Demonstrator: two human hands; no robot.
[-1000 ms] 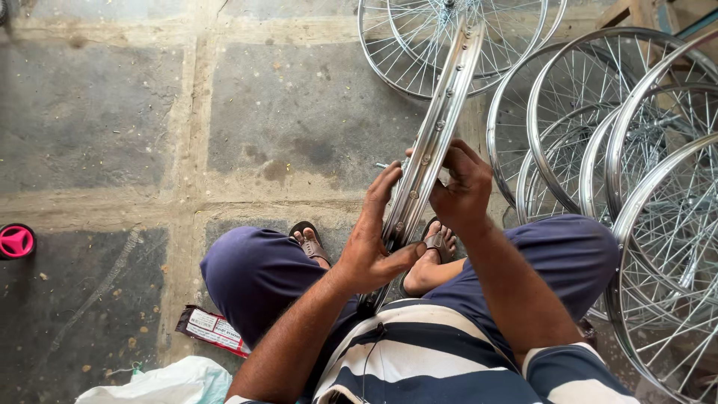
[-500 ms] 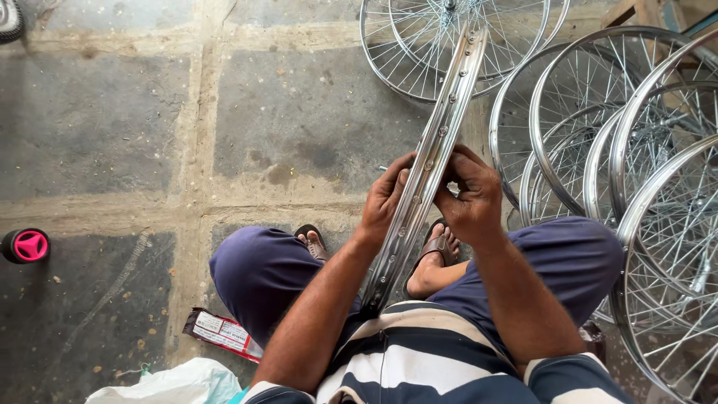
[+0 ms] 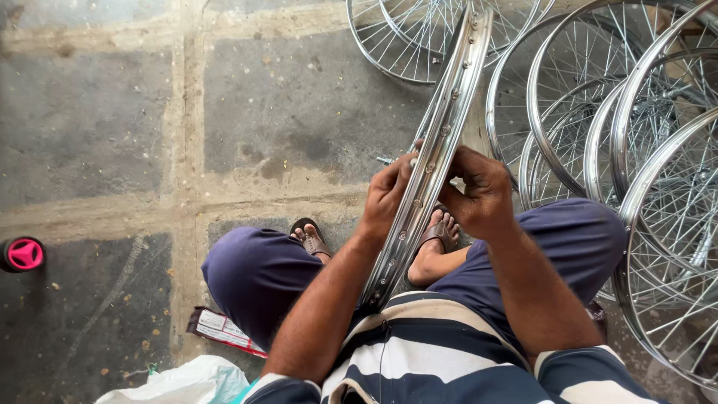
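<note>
A shiny metal bicycle wheel rim (image 3: 446, 120) stands on edge between my knees, running from my lap up toward the top of the view. My left hand (image 3: 385, 196) grips the rim's left side at mid-height, with a small metal tool tip poking out beside my fingers. My right hand (image 3: 479, 191) clasps the rim's right side at the same height, fingers curled over it. What the fingers pinch on the far side is hidden.
Several spoked chrome wheels (image 3: 643, 135) lean in a stack at the right, more lie at the top (image 3: 419, 37). A pink and black round object (image 3: 22, 254) sits at the left edge. A printed packet (image 3: 221, 329) and white bag (image 3: 179, 383) lie near my left knee.
Both hands stay on the rim with only slight shifts of the fingers. The view has drifted a little, and the pink object now sits lower at the left edge.
</note>
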